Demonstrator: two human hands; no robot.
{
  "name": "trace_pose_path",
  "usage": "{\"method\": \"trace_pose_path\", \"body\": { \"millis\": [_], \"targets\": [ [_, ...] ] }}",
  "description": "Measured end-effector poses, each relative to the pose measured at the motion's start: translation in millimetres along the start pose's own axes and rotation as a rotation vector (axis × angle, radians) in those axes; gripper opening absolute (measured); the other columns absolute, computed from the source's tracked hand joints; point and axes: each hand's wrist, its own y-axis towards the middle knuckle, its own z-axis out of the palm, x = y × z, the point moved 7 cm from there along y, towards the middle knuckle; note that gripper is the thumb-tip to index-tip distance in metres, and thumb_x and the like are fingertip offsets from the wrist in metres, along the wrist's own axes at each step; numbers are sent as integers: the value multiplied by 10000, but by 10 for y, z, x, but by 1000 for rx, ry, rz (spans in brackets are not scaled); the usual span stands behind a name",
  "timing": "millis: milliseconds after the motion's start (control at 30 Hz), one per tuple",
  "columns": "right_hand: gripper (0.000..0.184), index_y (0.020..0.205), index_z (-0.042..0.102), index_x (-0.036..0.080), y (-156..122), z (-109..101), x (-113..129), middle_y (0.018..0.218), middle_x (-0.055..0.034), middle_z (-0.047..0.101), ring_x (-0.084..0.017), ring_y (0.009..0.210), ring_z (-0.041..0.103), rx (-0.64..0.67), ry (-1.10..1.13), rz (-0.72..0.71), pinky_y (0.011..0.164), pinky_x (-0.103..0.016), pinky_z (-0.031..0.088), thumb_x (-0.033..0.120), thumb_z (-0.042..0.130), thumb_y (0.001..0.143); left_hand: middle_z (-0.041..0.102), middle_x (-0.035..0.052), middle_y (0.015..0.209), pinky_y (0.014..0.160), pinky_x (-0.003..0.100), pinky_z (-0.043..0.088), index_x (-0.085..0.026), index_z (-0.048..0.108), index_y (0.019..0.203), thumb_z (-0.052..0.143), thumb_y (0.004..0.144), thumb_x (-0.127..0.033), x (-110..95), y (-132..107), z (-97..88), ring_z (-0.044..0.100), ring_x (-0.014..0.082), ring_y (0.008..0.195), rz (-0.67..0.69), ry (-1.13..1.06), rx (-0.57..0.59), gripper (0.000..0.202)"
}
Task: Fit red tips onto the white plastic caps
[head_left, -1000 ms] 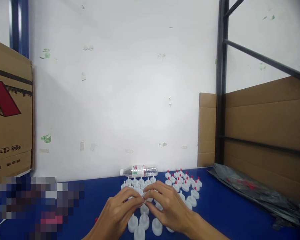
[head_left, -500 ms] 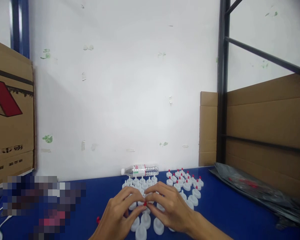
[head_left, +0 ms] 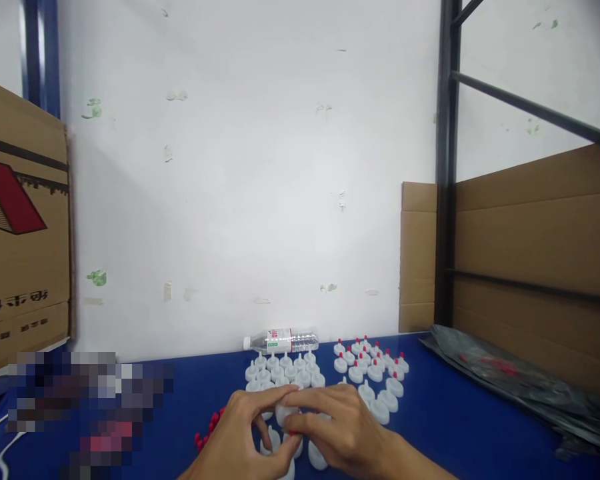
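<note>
My left hand (head_left: pixel 253 433) and my right hand (head_left: pixel 347 423) meet low in the middle, with fingertips closed together. Between them is a tilted white nozzle cap (head_left: pixel 283 415). A small red tip (head_left: pixel 293 433) shows at its lower end, by my left thumb and right fingers. Fingers partly cover both, so how far the tip sits on the nozzle is hidden. Around and under my hands stand several bare white nozzle caps (head_left: pixel 317 457). Loose red tips (head_left: pixel 214 423) lie left of my left hand.
Red-tipped white caps (head_left: pixel 375 369) stand at the back right, with bare ones (head_left: pixel 387 400) nearer. A clear bottle (head_left: pixel 283 341) lies along the wall. Dark plastic bags (head_left: pixel 520 380) lie at right. A cardboard box (head_left: pixel 25 233) stands left; a black metal frame (head_left: pixel 445 167) rises right.
Both hands have moved slightly down towards me, and the white nozzle cap between them shows more. More of the loose red tips at left are in sight.
</note>
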Motion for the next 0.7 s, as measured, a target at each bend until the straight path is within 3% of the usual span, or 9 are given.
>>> {"method": "trace_pose_path", "body": {
  "millis": [200,700],
  "targets": [
    [209,1033,655,205,-8,18,6,1109,-7,762,-107,692,719,22,-44,-4,519,-232,488,136,465,984,729,-14,743,541,142,507,-150,792,981,633,712,-129,-94,91,84,586,99,579,53,-150,183,313],
    [224,1053,654,206,38,-32,62,1118,12,764,-89,694,724,19,-75,-29,476,-238,455,172,436,1016,728,2,709,540,163,500,-111,801,924,638,660,-98,-119,107,89,624,137,626,3,-238,196,311]
  ]
}}
